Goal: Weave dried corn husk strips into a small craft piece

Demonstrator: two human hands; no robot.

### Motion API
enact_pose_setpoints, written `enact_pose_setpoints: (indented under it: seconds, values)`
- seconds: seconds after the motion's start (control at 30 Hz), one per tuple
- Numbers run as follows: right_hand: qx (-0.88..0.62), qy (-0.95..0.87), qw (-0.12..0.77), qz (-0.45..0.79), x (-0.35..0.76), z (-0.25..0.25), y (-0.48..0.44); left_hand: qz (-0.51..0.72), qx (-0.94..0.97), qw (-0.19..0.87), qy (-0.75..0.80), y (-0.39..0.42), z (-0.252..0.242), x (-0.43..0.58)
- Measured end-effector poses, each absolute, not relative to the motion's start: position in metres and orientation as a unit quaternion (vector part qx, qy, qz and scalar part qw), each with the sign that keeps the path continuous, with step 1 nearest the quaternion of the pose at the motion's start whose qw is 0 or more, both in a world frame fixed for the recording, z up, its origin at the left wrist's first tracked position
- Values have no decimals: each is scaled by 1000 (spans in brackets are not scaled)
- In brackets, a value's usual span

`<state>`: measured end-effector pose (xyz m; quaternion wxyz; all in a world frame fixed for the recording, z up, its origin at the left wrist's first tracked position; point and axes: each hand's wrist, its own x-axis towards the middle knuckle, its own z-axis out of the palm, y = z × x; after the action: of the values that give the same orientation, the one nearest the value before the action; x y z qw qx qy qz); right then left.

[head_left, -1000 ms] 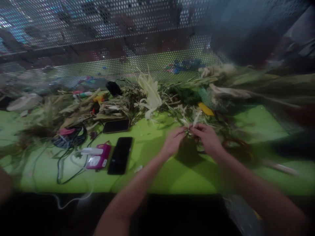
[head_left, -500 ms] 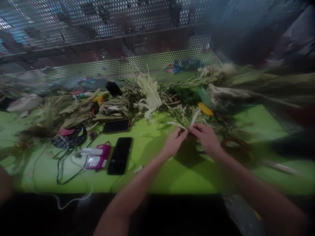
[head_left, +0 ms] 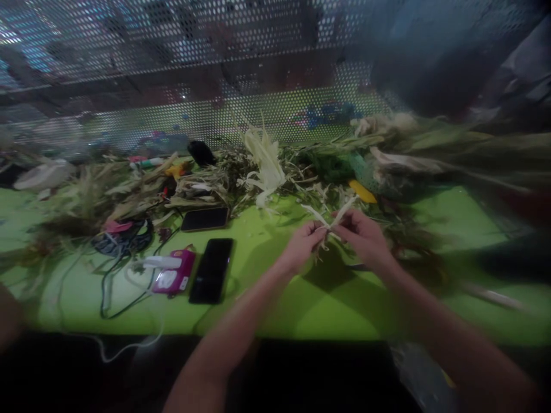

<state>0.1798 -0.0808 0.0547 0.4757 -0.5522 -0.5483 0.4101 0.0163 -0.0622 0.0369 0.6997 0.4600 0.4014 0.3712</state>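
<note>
Head view, left hand (head_left: 303, 245): your thumb and fingers are pinching the pale strips (head_left: 316, 215) near where they are meeting; the grip is closed and small.
Right hand (head_left: 364, 234): you are gripping the same strips from the other side, fingertips almost touching the left ones.
Pale strips: sitting between both your hands, above the green table (head_left: 301, 318), spreading beyond the fingers in an open V; one arm is pointing up-left, the other up-right.
Loose ends (head_left: 322, 248): thin, curling, hanging below your left fingertips.
Change, strips: a second ago only one was standing out clearly; half a second ago another was showing at left; now both are spreading wider, the right one leaning further over, and the ends are coming into sight underneath.
Change, hands: both are staying close together, at nearly the same place over the table.
Dark sliver: something thin (head_left: 359, 267) is lying under your right wrist; you are hiding most of it.
Husk tuft (head_left: 264, 166): pale, standing beyond your hands, before the perforated screen (head_left: 206, 120).
Yellow piece (head_left: 362, 191): lying just past your right hand.
Phones: the larger phone (head_left: 212, 271) and the smaller phone (head_left: 205, 219) are lying to your left, beside a magenta box (head_left: 174, 276).
</note>
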Motion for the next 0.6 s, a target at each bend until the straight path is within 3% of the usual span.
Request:
enact_pose_setpoints:
  seconds: [0.6]
  values:
    - [-568, -517, 476, 429, 186, 54, -81, 355, 499, 685, 395, -63, 47, 11]
